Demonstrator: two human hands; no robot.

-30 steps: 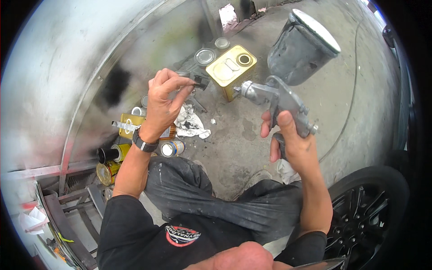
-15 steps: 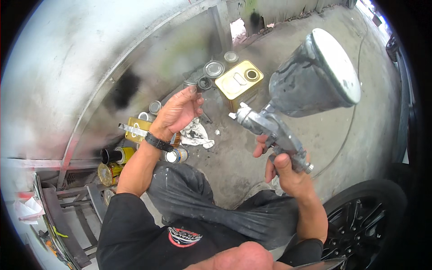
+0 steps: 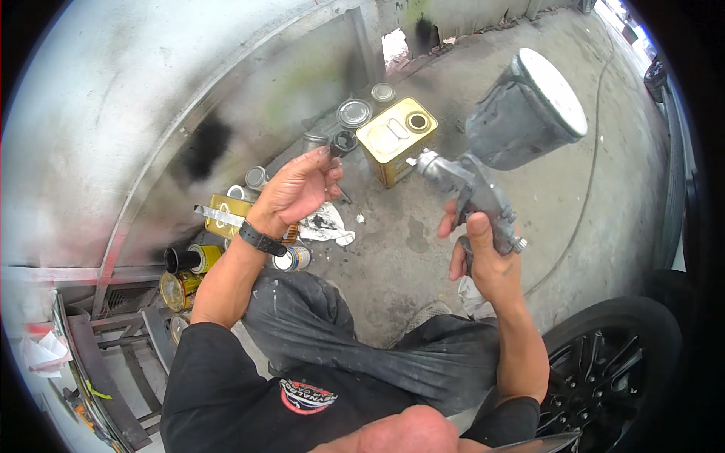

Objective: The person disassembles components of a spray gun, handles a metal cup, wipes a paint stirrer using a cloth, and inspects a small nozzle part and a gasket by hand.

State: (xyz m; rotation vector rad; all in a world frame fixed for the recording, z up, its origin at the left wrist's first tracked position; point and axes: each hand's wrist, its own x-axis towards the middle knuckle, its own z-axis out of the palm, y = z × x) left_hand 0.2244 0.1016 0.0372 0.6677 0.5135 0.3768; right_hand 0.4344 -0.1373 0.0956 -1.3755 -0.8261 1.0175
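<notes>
My left hand [image 3: 297, 189] pinches a small round black cap [image 3: 344, 143] at its fingertips, over the cans by the wall. My right hand [image 3: 489, 260] is wrapped round the handle of a spray gun [image 3: 477, 192]. Its nozzle points up and left. The gun's large grey paint cup [image 3: 521, 117] is tilted to the right, with a pale, round top. Beyond the two hands, a gold rectangular can [image 3: 396, 132] stands on the concrete floor with its round spout uncapped.
Round metal tins [image 3: 354, 113] stand by the paint-stained wall. A stained white rag [image 3: 328, 225] and a small paint can [image 3: 292, 259] lie near my left knee. Yellow cans [image 3: 180, 291] and a metal frame [image 3: 128, 332] are at left. A car wheel [image 3: 604, 370] is close at right; a hose [image 3: 585, 204] crosses the floor.
The spray gun in my right hand has turned slightly and shifted a little, its nozzle now farther right. My left hand keeps the cap in nearly the same place.
</notes>
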